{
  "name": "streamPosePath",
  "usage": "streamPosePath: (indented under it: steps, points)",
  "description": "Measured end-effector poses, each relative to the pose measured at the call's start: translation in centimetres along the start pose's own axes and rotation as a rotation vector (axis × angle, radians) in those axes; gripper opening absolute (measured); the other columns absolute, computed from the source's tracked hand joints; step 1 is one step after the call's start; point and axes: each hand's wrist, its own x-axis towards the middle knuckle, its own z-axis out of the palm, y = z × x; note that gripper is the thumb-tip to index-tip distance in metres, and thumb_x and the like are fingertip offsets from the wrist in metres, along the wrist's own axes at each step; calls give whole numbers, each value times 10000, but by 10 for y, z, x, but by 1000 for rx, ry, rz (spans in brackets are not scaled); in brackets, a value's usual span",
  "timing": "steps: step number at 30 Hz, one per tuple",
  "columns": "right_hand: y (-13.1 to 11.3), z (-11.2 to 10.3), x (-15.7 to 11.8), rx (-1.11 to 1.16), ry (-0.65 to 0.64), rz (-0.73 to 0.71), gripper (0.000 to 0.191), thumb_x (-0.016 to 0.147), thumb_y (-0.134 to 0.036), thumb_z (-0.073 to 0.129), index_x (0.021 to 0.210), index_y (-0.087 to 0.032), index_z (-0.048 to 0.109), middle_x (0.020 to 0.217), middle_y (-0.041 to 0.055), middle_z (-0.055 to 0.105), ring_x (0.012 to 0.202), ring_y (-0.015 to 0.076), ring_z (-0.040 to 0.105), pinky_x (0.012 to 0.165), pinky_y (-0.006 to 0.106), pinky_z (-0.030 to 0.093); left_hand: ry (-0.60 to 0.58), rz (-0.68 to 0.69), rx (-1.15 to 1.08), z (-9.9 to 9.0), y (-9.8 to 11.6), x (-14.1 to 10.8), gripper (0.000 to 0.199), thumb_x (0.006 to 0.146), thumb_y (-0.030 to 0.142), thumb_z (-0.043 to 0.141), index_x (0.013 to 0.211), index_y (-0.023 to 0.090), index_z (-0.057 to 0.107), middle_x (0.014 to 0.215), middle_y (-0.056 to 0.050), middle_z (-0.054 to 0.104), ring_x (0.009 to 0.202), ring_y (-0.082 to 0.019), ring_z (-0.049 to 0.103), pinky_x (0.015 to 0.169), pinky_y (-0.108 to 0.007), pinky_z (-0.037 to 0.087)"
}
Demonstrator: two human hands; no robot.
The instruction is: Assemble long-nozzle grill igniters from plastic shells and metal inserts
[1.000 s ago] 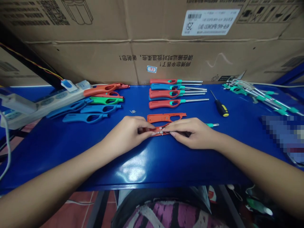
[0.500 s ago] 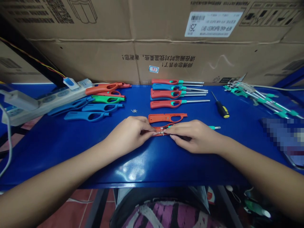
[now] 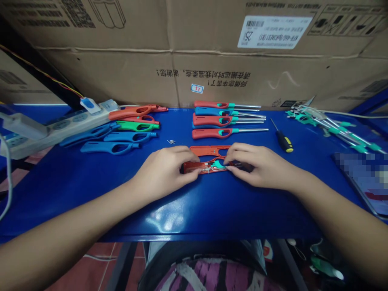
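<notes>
An opened orange gas lighter (image 3: 205, 166) lies on the blue table, its inner parts showing in the shell half. My left hand (image 3: 166, 166) grips its handle end between thumb and fingers. At the other end, my right hand (image 3: 256, 165) has thumb and fingertips closed around the lighter by the green trigger (image 3: 217, 163); the metal tube is hidden behind that hand. Just behind lies a matching orange shell half (image 3: 204, 151), partly covered by the right fingers.
Assembled lighters (image 3: 212, 133) are stacked farther back. Loose coloured shells (image 3: 121, 148) and a power strip (image 3: 60, 126) lie left, with small screws (image 3: 171, 142) nearer. A screwdriver (image 3: 284, 141), metal tubes with green parts (image 3: 336, 127) and a phone-like device (image 3: 363, 182) are right. A cardboard box (image 3: 121, 76) stands behind.
My right hand has shifted right and slightly back, from the lighter's middle to the trigger area. More of the inside now shows. My left hand stays at the handle end.
</notes>
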Motion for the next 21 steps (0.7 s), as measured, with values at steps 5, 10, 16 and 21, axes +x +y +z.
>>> streamPosePath:
  steps: [5, 10, 16, 21]
  points:
    - [3, 2, 1, 45, -86, 24, 149, 986, -236, 514, 1025, -198, 653, 1026, 53, 673, 885, 174, 646, 766, 295, 492, -18, 193, -1, 6, 5, 0, 193, 983, 255, 557, 1116, 186, 678, 1118, -63, 691, 1049, -234, 605, 946, -397, 475]
    - [4, 5, 3, 63, -95, 30, 119, 974, -222, 540, 1004, -202, 653, 970, 38, 688, 829, 164, 636, 733, 284, 476, -102, 261, 6, 18, 6, -2, 324, 1017, 213, 486, 1320, 243, 597, 1301, -80, 622, 1206, -242, 557, 1022, -430, 444]
    - [3, 3, 1, 44, -80, 14, 123, 970, -236, 545, 1009, -212, 658, 976, 41, 700, 826, 165, 646, 711, 274, 470, -93, 272, 3, 26, 1, -3, 378, 1035, 187, 435, 1377, 268, 574, 1333, -99, 604, 1235, -252, 559, 1034, -446, 461]
    - [5, 4, 1, 71, -81, 8, 124, 972, -227, 545, 1018, -213, 660, 985, 45, 703, 846, 169, 653, 736, 275, 476, -97, 271, -19, 26, 2, -1, 383, 1037, 179, 432, 1379, 269, 579, 1314, -104, 611, 1211, -252, 570, 1024, -452, 480]
